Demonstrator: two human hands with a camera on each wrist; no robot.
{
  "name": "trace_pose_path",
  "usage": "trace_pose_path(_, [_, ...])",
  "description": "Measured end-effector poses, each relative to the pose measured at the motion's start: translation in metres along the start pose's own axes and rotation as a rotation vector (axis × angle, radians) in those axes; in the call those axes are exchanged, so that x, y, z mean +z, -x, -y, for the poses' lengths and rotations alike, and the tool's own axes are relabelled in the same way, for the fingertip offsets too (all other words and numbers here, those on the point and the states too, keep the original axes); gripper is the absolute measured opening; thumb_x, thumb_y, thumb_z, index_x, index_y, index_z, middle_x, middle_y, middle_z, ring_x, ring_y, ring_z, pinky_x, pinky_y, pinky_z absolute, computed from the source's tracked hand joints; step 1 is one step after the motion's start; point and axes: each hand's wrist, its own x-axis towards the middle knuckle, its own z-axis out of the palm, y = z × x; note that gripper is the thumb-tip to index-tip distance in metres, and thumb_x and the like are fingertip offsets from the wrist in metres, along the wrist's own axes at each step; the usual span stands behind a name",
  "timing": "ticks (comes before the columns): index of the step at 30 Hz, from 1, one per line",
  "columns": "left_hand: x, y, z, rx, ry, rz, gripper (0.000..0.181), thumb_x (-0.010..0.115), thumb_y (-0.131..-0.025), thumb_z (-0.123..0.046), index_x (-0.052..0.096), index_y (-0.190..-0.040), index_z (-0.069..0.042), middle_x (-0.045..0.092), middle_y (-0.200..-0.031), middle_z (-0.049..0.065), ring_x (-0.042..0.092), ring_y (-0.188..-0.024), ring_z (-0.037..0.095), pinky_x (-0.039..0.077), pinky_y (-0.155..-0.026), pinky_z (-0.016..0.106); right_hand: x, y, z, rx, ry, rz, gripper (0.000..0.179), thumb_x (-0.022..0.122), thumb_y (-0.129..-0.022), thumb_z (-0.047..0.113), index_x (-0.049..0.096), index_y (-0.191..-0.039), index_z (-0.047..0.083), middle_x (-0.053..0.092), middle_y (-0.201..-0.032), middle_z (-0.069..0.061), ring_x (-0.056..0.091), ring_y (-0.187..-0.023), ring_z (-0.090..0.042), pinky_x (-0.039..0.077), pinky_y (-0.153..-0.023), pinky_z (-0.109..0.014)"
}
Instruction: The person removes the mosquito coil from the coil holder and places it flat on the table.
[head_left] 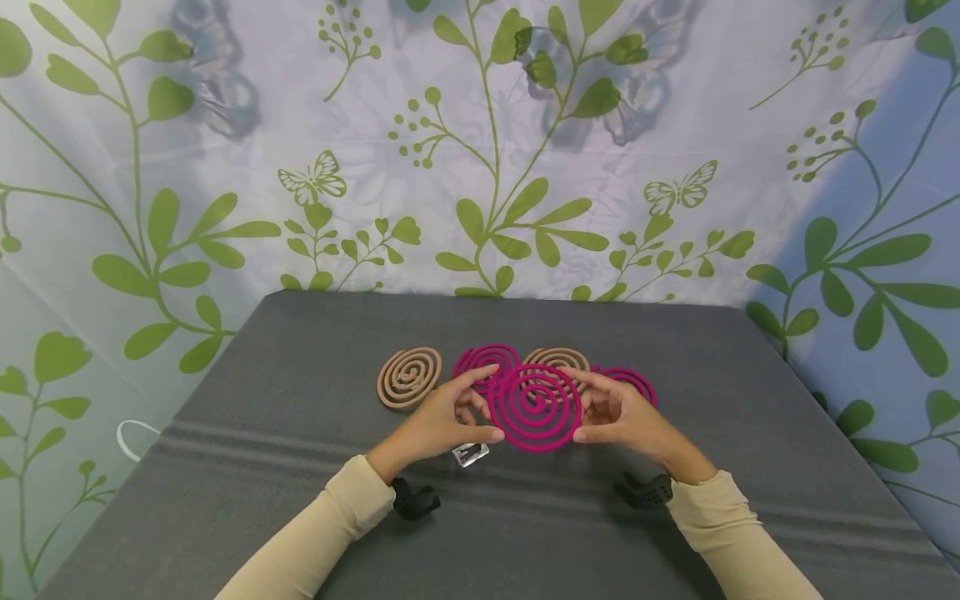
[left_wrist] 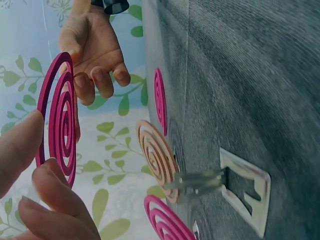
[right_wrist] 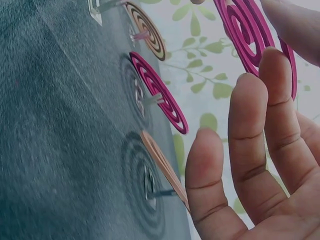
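My two hands hold a magenta mosquito coil (head_left: pixel 537 407) between them, tilted up above the grey table. The left hand (head_left: pixel 442 414) pinches its left edge with thumb and fingers. At the opposite edge, the right hand (head_left: pixel 633 418) grips it by thumb and fingertips, the other fingers loosely bent. Below the left hand lies a small metal coil stand (head_left: pixel 459 457); its thin prong (left_wrist: pixel 200 181) rises bare in the left wrist view. Behind the hands, a tan coil (head_left: pixel 387 380), a magenta coil (head_left: pixel 480 348), another tan coil (head_left: pixel 558 352) and a magenta coil (head_left: pixel 637 379) form a row.
In the right wrist view, coils such as the magenta one (right_wrist: pixel 160 95) perch on metal stands above the grey cloth (right_wrist: pixel 75 150). A leaf-patterned curtain (head_left: pixel 525 167) hangs behind the table. Black wrist straps (head_left: pixel 416 502) sit on both wrists. A white loop (head_left: pixel 123 442) shows beyond the left edge.
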Motion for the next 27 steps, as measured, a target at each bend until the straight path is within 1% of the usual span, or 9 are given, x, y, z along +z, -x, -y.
trace_pose_path(4, [0.006,-0.004,-0.001,-0.009,0.009,0.004,0.086,0.081,-0.095,-0.003,0.034,-0.168,0.0,0.067,-0.104,0.024,0.06,-0.066,0.017,0.047,-0.063,0.025,-0.007,0.005,0.001,-0.002,0.009,0.005,0.083,0.081,-0.092,-0.005,0.034,-0.161,-0.014,0.069,-0.093,-0.003,0.067,-0.077,-0.013,0.06,-0.072,-0.029])
trace_pose_path(7, [0.011,-0.008,-0.001,-0.013,0.001,-0.004,0.086,0.082,-0.095,-0.004,0.035,-0.168,-0.001,0.068,-0.104,0.02,0.057,-0.064,0.014,0.045,-0.062,0.025,-0.012,0.008,0.002,-0.009,0.003,0.018,0.082,0.08,-0.093,-0.007,0.034,-0.16,-0.014,0.071,-0.095,-0.005,0.07,-0.079,-0.014,0.061,-0.073,-0.03])
trace_pose_path(10, [0.016,-0.012,-0.001,-0.014,-0.004,-0.017,0.086,0.083,-0.095,-0.004,0.036,-0.167,-0.002,0.069,-0.102,0.015,0.057,-0.063,0.015,0.046,-0.061,0.025,-0.017,0.011,0.004,-0.004,0.005,0.023,0.081,0.079,-0.094,-0.007,0.034,-0.16,-0.014,0.072,-0.096,-0.005,0.071,-0.08,-0.015,0.062,-0.075,-0.031])
trace_pose_path(13, [0.021,-0.015,-0.002,-0.017,-0.003,-0.029,0.087,0.083,-0.094,-0.004,0.037,-0.167,-0.003,0.07,-0.102,0.015,0.06,-0.063,0.028,0.046,-0.061,0.025,-0.023,0.014,0.005,0.017,0.016,0.018,0.081,0.078,-0.094,-0.006,0.034,-0.162,-0.011,0.071,-0.096,-0.005,0.07,-0.081,-0.015,0.062,-0.075,-0.032])
trace_pose_path(16, [0.027,-0.019,-0.003,-0.022,0.01,-0.032,0.087,0.084,-0.094,-0.005,0.037,-0.168,-0.004,0.07,-0.104,0.016,0.062,-0.069,0.044,0.047,-0.061,0.025,-0.029,0.017,0.006,0.027,0.033,0.018,0.08,0.079,-0.095,-0.004,0.036,-0.162,-0.009,0.071,-0.096,-0.01,0.069,-0.081,-0.015,0.062,-0.075,-0.032])
trace_pose_path(18, [0.03,-0.021,-0.004,-0.027,0.012,-0.035,0.088,0.084,-0.094,-0.005,0.036,-0.168,-0.004,0.07,-0.105,0.017,0.062,-0.073,0.051,0.047,-0.061,0.025,-0.033,0.019,0.006,0.024,0.046,0.022,0.08,0.08,-0.095,-0.003,0.036,-0.162,-0.009,0.07,-0.097,-0.013,0.069,-0.08,-0.015,0.061,-0.074,-0.032])
trace_pose_path(20, [0.033,-0.024,-0.004,-0.032,0.011,-0.037,0.088,0.084,-0.095,-0.006,0.036,-0.168,-0.005,0.07,-0.105,0.017,0.063,-0.074,0.051,0.047,-0.061,0.025,-0.037,0.02,0.006,0.021,0.052,0.026,0.079,0.08,-0.096,-0.002,0.037,-0.162,-0.009,0.07,-0.097,-0.015,0.067,-0.08,-0.015,0.061,-0.073,-0.032])
trace_pose_path(23, [0.039,-0.029,-0.004,-0.041,0.012,-0.046,0.088,0.084,-0.094,-0.006,0.036,-0.169,-0.006,0.07,-0.107,0.02,0.063,-0.074,0.052,0.047,-0.061,0.024,-0.043,0.022,0.005,0.028,0.053,0.029,0.079,0.078,-0.096,-0.004,0.036,-0.162,-0.01,0.07,-0.097,-0.012,0.065,-0.079,-0.014,0.06,-0.072,-0.031])
trace_pose_path(27, [0.046,-0.036,-0.004,-0.053,0.014,-0.062,0.088,0.085,-0.094,-0.007,0.038,-0.168,-0.007,0.072,-0.107,0.019,0.064,-0.074,0.051,0.047,-0.06,0.025,-0.05,0.025,0.003,0.046,0.048,0.036,0.079,0.074,-0.096,-0.009,0.032,-0.163,-0.012,0.071,-0.098,-0.01,0.066,-0.081,-0.014,0.06,-0.074,-0.031])
